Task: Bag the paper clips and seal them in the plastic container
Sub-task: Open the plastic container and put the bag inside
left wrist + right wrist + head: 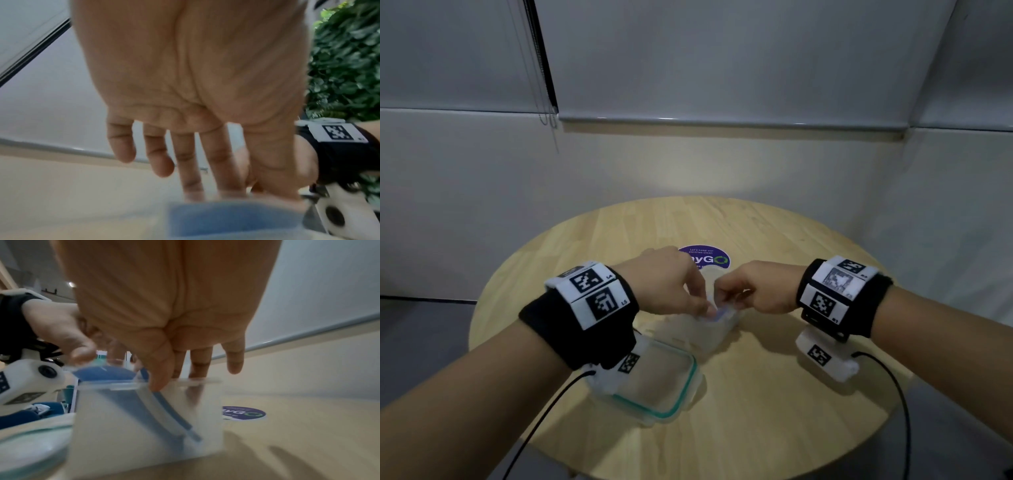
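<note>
At frame centre on the round wooden worktop [774, 411], left hand [667, 281] and right hand [753, 287] meet over the clear plastic container [148, 423]. Both sets of fingers [158, 378] pinch a blue-striped bag [717, 313] at its rim. Teal-edged lid [657, 380] lies lower left. Paper clips not discernible.

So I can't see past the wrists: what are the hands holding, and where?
Both hands, left hand and right hand, pinch the zip bag by its blue top edge.
</note>
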Tool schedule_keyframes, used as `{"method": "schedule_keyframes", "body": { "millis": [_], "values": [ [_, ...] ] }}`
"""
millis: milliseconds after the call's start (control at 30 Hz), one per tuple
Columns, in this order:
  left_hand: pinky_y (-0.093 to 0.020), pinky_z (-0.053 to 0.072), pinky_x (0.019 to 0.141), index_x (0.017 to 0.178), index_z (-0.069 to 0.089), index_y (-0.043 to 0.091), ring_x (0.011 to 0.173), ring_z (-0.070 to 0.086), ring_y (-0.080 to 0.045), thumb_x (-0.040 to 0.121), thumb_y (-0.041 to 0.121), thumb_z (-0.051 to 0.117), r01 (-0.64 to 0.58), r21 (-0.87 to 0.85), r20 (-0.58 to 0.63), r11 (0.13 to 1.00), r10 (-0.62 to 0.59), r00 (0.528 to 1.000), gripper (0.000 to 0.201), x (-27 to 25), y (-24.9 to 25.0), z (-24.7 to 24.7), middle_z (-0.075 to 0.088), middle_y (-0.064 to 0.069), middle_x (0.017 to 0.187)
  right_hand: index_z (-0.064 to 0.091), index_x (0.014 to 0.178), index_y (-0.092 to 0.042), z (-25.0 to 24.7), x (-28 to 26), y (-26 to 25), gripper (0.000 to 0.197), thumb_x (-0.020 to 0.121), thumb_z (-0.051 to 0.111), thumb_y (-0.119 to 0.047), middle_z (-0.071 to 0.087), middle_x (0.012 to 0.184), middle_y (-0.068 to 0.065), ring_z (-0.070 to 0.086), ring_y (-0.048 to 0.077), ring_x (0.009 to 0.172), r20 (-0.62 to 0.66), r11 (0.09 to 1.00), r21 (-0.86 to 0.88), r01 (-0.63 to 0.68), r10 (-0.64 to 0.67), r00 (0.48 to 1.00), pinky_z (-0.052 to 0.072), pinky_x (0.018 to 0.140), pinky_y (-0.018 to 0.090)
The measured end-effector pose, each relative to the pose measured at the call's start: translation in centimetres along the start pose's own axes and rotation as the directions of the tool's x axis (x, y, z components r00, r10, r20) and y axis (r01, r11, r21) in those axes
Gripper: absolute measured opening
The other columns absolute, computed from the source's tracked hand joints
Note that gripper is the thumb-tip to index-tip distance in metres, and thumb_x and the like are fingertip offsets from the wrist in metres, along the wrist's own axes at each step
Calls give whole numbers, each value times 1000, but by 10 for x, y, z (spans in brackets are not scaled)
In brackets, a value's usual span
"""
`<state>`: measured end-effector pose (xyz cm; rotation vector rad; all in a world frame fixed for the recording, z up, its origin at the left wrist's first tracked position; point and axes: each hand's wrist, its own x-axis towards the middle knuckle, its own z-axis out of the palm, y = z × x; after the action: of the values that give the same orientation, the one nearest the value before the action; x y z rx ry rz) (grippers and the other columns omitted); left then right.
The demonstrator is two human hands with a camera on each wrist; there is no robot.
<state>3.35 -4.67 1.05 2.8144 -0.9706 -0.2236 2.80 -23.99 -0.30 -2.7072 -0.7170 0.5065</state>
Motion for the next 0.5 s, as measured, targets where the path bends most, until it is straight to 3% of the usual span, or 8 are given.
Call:
{"method": "schedule_keyframes", "body": {
  "millis": [67, 100, 167, 267, 333, 400, 500],
  "values": [
    [-39, 39, 93, 90, 72, 41, 105, 47, -14, 78, 68, 55, -3, 106, 35, 994, 0, 999, 34, -3, -4, 3, 69, 13, 101, 64, 98, -17, -4, -4, 6, 33, 85, 45, 6, 65, 95, -5, 58, 11, 88, 8, 1000, 18, -24, 24, 1000, 45, 78, 11],
    [-40, 39, 94, 96, 73, 40, 107, 48, -15, 79, 69, 53, -10, 122, 45, 992, 4, 999, 38, -4, -5, 5, 70, 12, 100, 65, 99, -19, -4, -5, 9, 32, 85, 47, 3, 66, 96, -8, 58, 9, 90, -4, 1000, 13, -23, 23, 1000, 44, 79, 11],
    [-39, 45, 90, 101, 75, 37, 100, 56, -16, 81, 68, 54, -27, 66, 26, 997, 26, 999, 42, -6, -6, 8, 72, 9, 96, 65, 99, -25, -3, -8, 11, 28, 80, 51, -11, 68, 102, -9, 59, 12, 96, -28, 1000, -9, -30, 30, 999, 47, 87, 23],
    [-28, 50, 82, 99, 77, 34, 89, 63, -9, 81, 56, 67, -36, -102, 22, 994, 39, 999, 30, -10, -4, 10, 74, 8, 93, 64, 101, -28, 1, -10, 7, 32, 70, 53, -31, 67, 106, -1, 59, 20, 100, -12, 998, -34, -61, 61, 998, 48, 91, 39],
    [-24, 50, 80, 101, 76, 33, 86, 65, -6, 82, 46, 70, -47, -166, 21, 985, 52, 998, 24, -14, -5, 10, 75, 9, 92, 65, 101, -30, 3, -9, 9, 29, 73, 59, -34, 67, 109, 0, 59, 21, 103, -15, 998, -12, -62, 62, 998, 47, 94, 43],
    [-28, 48, 78, 102, 76, 29, 83, 65, -14, 89, 37, 66, -75, -148, -7, 986, 75, 997, 18, -13, -6, 12, 75, 4, 89, 65, 101, -33, 4, -10, 12, 36, 67, 57, -44, 67, 113, 0, 59, 20, 106, -58, 998, 23, -58, 59, 997, 46, 96, 44],
    [-32, 46, 77, 104, 76, 25, 82, 60, -20, 93, 34, 60, -81, -52, 4, 995, 81, 997, 21, -9, -4, 15, 71, -2, 93, 68, 100, -32, 11, -16, 8, 38, 68, 55, -49, 68, 109, -1, 59, 17, 104, -198, 997, 24, 69, -63, 978, 45, 95, 37]
  ]
}}
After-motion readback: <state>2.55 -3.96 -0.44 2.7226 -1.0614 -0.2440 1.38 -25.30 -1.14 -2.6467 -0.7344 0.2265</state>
